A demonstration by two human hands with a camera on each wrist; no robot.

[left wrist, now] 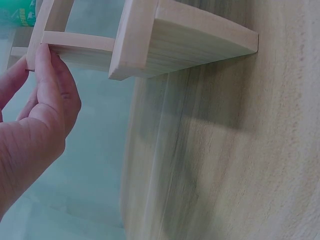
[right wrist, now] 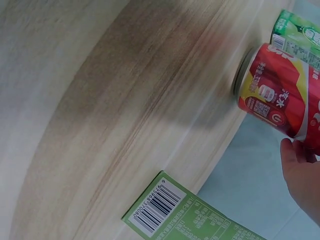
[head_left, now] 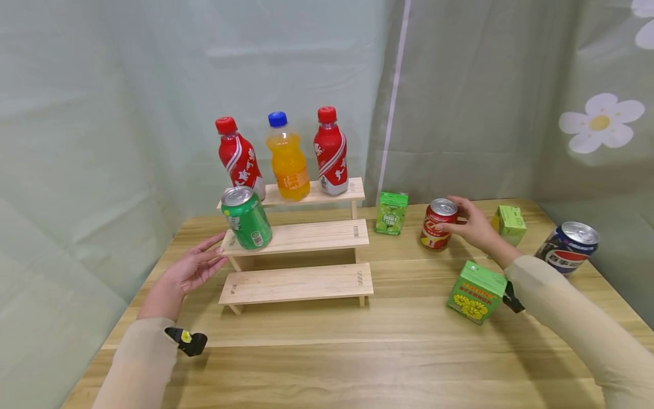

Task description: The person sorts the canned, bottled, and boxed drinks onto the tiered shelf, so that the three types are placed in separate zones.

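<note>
In the head view, my right hand [head_left: 472,227] grips a red soda can [head_left: 434,230], thumb in front and fingers behind. The can's printed side [right wrist: 280,92] faces the right wrist camera; I cannot tell whether its base touches the table. At the left, my left hand [head_left: 196,267] pinches the end of the middle step of a wooden tiered shelf [head_left: 317,236], its fingertips [left wrist: 45,57] at the board's edge. A green soda can [head_left: 247,221] stands on that step's left end, close to those fingers. The lowest step [head_left: 301,284] holds nothing.
On the top step stand two red-capped cola bottles [head_left: 332,153] and an orange soda bottle [head_left: 288,162]. A green pouch [head_left: 391,215] stands right of the shelf. Around my right arm are a green drink carton [head_left: 475,295], a smaller carton [head_left: 511,224] and a dark blue can [head_left: 567,247].
</note>
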